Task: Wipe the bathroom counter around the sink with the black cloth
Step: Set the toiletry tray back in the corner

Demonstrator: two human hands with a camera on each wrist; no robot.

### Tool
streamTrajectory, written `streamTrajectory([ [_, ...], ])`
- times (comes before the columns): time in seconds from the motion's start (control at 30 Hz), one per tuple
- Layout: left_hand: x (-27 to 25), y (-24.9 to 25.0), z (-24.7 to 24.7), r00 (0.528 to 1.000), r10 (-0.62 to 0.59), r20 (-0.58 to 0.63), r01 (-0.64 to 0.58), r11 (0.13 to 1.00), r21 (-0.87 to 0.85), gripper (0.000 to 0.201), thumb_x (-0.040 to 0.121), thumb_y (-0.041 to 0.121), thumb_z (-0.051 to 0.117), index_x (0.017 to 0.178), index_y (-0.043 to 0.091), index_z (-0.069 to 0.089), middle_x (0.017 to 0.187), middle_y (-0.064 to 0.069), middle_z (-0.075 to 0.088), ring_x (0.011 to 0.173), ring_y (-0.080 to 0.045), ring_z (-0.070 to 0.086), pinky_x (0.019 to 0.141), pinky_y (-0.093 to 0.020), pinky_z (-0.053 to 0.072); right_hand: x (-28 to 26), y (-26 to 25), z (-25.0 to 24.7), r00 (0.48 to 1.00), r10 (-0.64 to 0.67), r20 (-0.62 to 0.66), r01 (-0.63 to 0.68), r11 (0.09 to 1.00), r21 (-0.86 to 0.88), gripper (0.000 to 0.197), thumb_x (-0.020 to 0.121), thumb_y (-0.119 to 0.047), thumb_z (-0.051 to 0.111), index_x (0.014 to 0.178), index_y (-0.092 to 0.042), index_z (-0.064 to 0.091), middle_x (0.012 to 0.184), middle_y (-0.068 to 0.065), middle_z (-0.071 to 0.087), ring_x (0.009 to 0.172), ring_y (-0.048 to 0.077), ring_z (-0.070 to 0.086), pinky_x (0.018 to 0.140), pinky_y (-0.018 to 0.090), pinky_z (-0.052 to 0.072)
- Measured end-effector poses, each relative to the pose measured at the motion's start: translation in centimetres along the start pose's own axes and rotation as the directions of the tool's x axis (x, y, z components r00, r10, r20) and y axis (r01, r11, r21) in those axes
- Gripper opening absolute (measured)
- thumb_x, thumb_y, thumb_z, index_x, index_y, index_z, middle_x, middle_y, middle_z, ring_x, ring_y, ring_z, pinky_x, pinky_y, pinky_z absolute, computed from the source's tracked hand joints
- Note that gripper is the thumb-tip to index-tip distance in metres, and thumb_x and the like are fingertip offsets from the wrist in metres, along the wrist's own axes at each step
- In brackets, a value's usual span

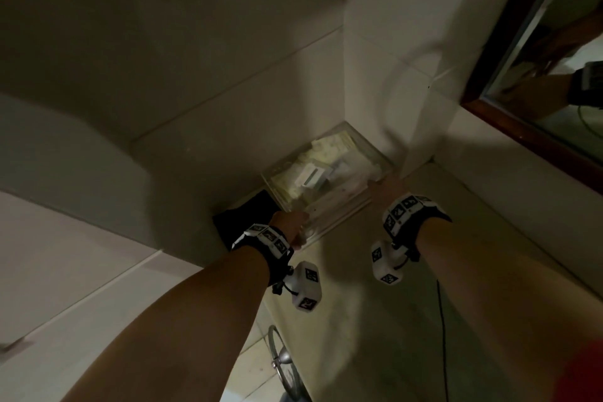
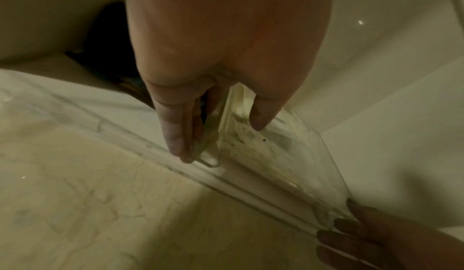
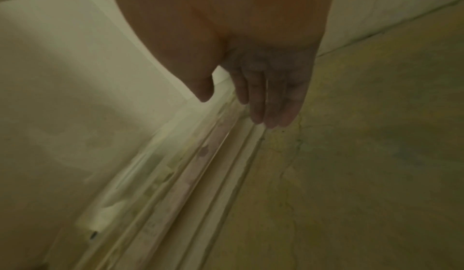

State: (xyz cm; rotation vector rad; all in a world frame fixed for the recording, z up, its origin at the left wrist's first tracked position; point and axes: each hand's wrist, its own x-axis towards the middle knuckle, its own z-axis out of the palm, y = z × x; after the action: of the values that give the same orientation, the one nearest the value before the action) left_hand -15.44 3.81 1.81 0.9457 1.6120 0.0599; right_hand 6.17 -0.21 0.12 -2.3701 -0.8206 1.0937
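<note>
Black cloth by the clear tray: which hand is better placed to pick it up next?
Left. The black cloth lies right beside the left hand, which grips the clear tray. The right hand is on the tray's far end.

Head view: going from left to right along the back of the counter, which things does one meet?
black cloth → left hand → clear tray of packets → right hand → mirror with its dark wooden frame

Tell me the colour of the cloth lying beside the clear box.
Black. The cloth shows best in the head view, left of the clear box.
</note>
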Motion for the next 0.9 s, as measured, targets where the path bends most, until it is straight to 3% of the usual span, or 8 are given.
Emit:
streamTrajectory([
  [0.17, 0.3, 0.2, 0.1, 0.998, -0.057, -0.008, 0.056, 0.995, -0.078, 0.052, 0.089, 0.037, 0.065, 0.129, 0.01, 0.046, 0.089, -0.018, 0.062, 0.06, -0.027, 0.06, 0.062, -0.035, 0.053, -0.6, -0.5, -0.3, 0.999, 0.009, 0.038, -0.008, 1.0, -0.008, 0.047, 0.103, -0.023, 0.045, 0.14, 0.005, 0.037, 0.141, 0.021, 0.046, 0.126, 0.035, 0.048, 0.085, 0.03, 0.04],
  [0.3, 2.0, 0.1, 0.7, 0.997, -0.075, -0.012, 0.071, 0.981, -0.18, 0.066, 0.081, 0.039, 0.071, 0.136, 0.016, 0.041, 0.107, -0.019, 0.062, 0.068, -0.03, 0.064, 0.058, -0.036, 0.053, -0.4, 0.1, 0.0, 0.998, -0.067, 0.02, 0.064, 0.989, 0.134, 0.044, 0.099, -0.013, 0.051, 0.137, 0.006, 0.041, 0.139, 0.025, 0.046, 0.126, 0.038, 0.047, 0.089, 0.031, 0.039],
  [0.4, 3.2, -0.2, 0.9, 0.997, -0.078, -0.022, 0.07, 0.962, -0.263, 0.091, 0.061, 0.041, 0.076, 0.141, 0.026, 0.035, 0.124, -0.019, 0.057, 0.091, -0.037, 0.068, 0.052, -0.034, 0.051, -0.6, 0.2, -0.1, 0.994, -0.108, -0.013, 0.109, 0.987, 0.118, 0.041, 0.096, -0.007, 0.054, 0.133, 0.008, 0.045, 0.135, 0.026, 0.049, 0.124, 0.039, 0.05, 0.086, 0.031, 0.04],
  [0.5, 2.2, 0.3, 1.0, 0.997, -0.075, -0.016, 0.064, 0.932, -0.356, 0.074, 0.075, 0.035, 0.076, 0.135, 0.029, 0.032, 0.129, -0.013, 0.053, 0.108, -0.039, 0.06, 0.057, -0.037, 0.052, -0.2, -0.6, -0.4, 0.992, -0.128, -0.003, 0.128, 0.989, 0.071, 0.027, 0.099, -0.008, 0.048, 0.124, 0.002, 0.053, 0.125, 0.022, 0.055, 0.121, 0.037, 0.052, 0.088, 0.034, 0.043],
  [0.57, 1.4, 0.6, 0.9, 0.997, -0.061, 0.038, 0.071, 0.904, -0.421, 0.067, 0.072, 0.036, 0.077, 0.129, 0.025, 0.043, 0.124, -0.008, 0.058, 0.105, -0.038, 0.063, 0.061, -0.039, 0.052, -0.1, -1.3, -0.9, 0.995, -0.096, -0.027, 0.097, 0.995, 0.039, 0.028, 0.1, -0.016, 0.045, 0.117, 0.005, 0.054, 0.121, 0.02, 0.055, 0.116, 0.036, 0.055, 0.09, 0.035, 0.045],
  [0.7, 1.7, 0.1, 0.6, 0.996, -0.006, 0.093, 0.047, 0.894, -0.445, 0.047, 0.077, 0.038, 0.073, 0.118, 0.018, 0.06, 0.118, -0.01, 0.062, 0.106, -0.036, 0.064, 0.072, -0.039, 0.052, -0.3, -1.3, -1.1, 0.993, -0.092, -0.07, 0.1, 0.989, 0.111, 0.02, 0.1, -0.023, 0.048, 0.106, -0.005, 0.049, 0.108, 0.013, 0.05, 0.097, 0.025, 0.052, 0.075, 0.029, 0.037],
  [0.8, 2.2, -0.3, 0.4, 0.994, -0.01, 0.112, 0.061, 0.884, -0.464, 0.044, 0.087, 0.034, 0.068, 0.128, 0.023, 0.058, 0.127, -0.011, 0.058, 0.108, -0.034, 0.06, 0.079, -0.042, 0.052, -0.3, -0.6, -1.0, 0.992, -0.081, -0.101, 0.098, 0.98, 0.173, 0.023, 0.1, -0.031, 0.049, 0.092, -0.011, 0.041, 0.097, 0.008, 0.047, 0.09, 0.021, 0.046, 0.074, 0.028, 0.034],
  [0.9, 2.3, -0.3, -0.1, 0.988, 0.014, 0.154, 0.064, 0.871, -0.488, 0.045, 0.092, 0.032, 0.063, 0.136, 0.03, 0.053, 0.14, -0.007, 0.048, 0.119, -0.034, 0.053, 0.073, -0.041, 0.051, 0.1, -0.5, -1.6, 0.986, -0.01, -0.169, 0.069, 0.935, 0.347, 0.024, 0.1, -0.033, 0.05, 0.089, -0.012, 0.046, 0.083, 0.002, 0.046, 0.078, 0.02, 0.048, 0.066, 0.023, 0.04],
])
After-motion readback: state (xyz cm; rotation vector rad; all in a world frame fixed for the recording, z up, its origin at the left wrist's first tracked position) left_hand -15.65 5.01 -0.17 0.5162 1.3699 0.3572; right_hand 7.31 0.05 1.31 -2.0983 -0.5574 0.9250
